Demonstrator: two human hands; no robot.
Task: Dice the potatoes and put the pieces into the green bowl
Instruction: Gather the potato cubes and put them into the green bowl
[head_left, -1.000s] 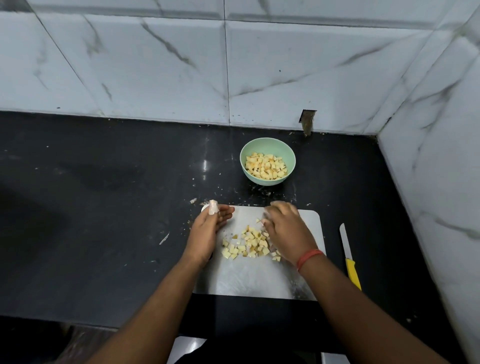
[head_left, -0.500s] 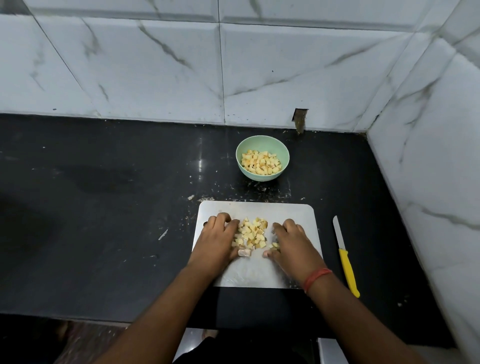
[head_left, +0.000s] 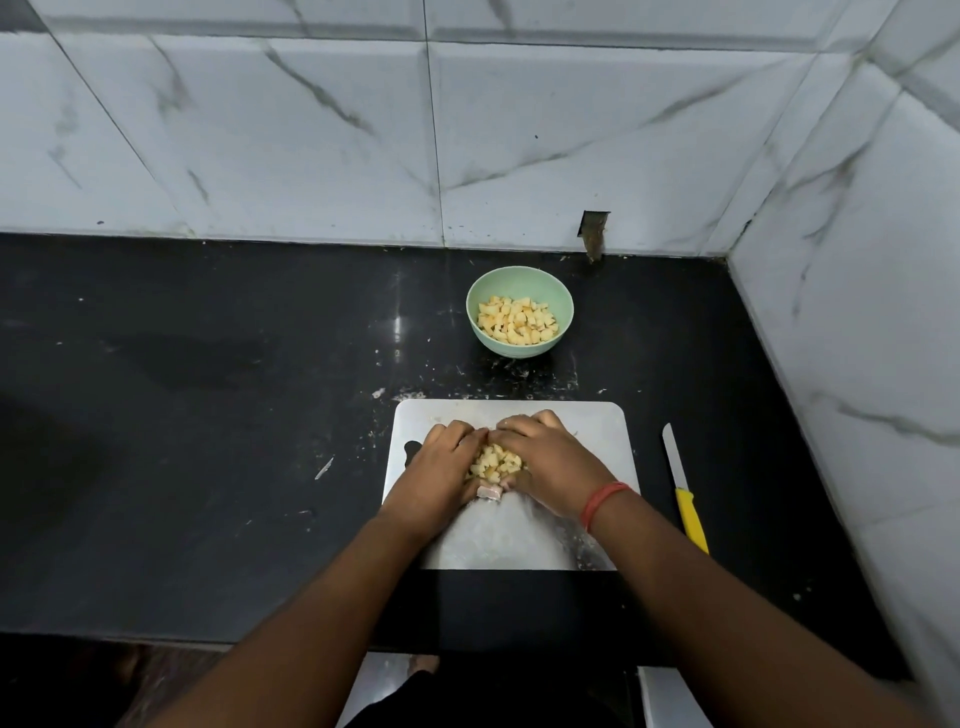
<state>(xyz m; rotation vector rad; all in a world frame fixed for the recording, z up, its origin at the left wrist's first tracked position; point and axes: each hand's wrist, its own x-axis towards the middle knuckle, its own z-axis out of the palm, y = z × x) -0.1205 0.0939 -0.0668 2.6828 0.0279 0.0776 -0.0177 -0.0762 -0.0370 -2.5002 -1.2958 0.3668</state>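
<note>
Two hands cupping one heap of potato pieces (head_left: 494, 462) on one cutting board (head_left: 592, 431).
Left hand (head_left: 441, 467) and right hand (head_left: 550, 457), fingers curled around heap; one green bowl (head_left: 519, 283), one knife (head_left: 684, 491) by right edge.

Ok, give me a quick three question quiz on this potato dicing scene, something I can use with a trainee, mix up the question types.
1. True or false: the knife is held in the right hand.
2. Multiple choice: where are both hands working? A) inside the green bowl B) cupped round the pile of potato pieces on the cutting board C) flat on the black counter
3. Fill in: the bowl stands between the cutting board and the ____.

Key
1. False; it lies on the counter right of the board.
2. B; the left hand and right hand enclose the pile from either side.
3. Tiled wall.
</note>
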